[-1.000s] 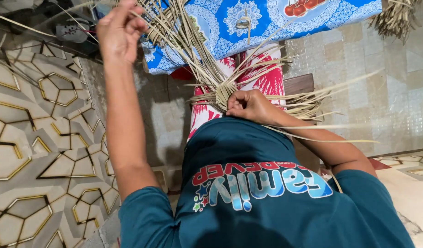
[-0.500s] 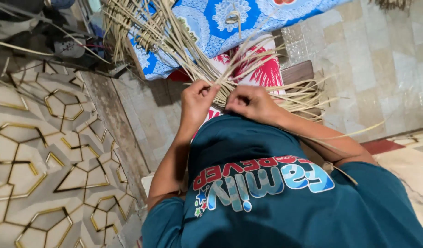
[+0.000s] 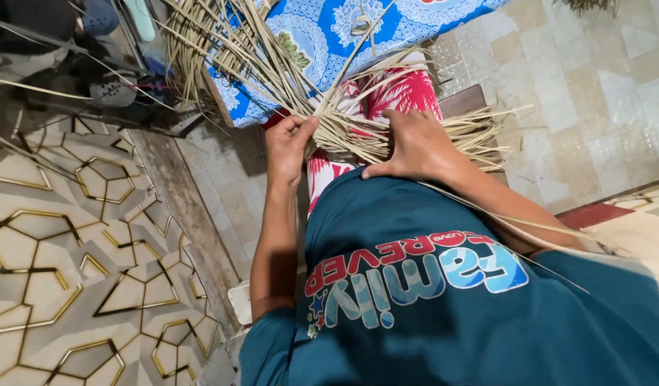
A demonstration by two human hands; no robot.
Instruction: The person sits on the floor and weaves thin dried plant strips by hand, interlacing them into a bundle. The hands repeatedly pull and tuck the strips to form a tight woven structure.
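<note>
A bundle of pale dried palm strips (image 3: 358,132) lies across my lap, partly woven, its loose ends fanning up to the left and out to the right. My left hand (image 3: 290,143) pinches a few strips at the left edge of the woven part. My right hand (image 3: 415,146) lies palm down on the weave and presses it against my red and white patterned trousers (image 3: 408,93). Under my palm the centre of the weave is hidden. My teal printed shirt (image 3: 429,300) fills the lower frame.
A blue floral cloth (image 3: 322,36) lies beyond my knees under the loose strips. On the left is a floor with gold hexagon lines (image 3: 65,257); on the right are beige tiles (image 3: 594,93). Sandals (image 3: 111,89) and dark clutter sit at the top left.
My left hand came down from high at the upper left to the weave and took hold of strips. My right hand opened flat onto the weave.
</note>
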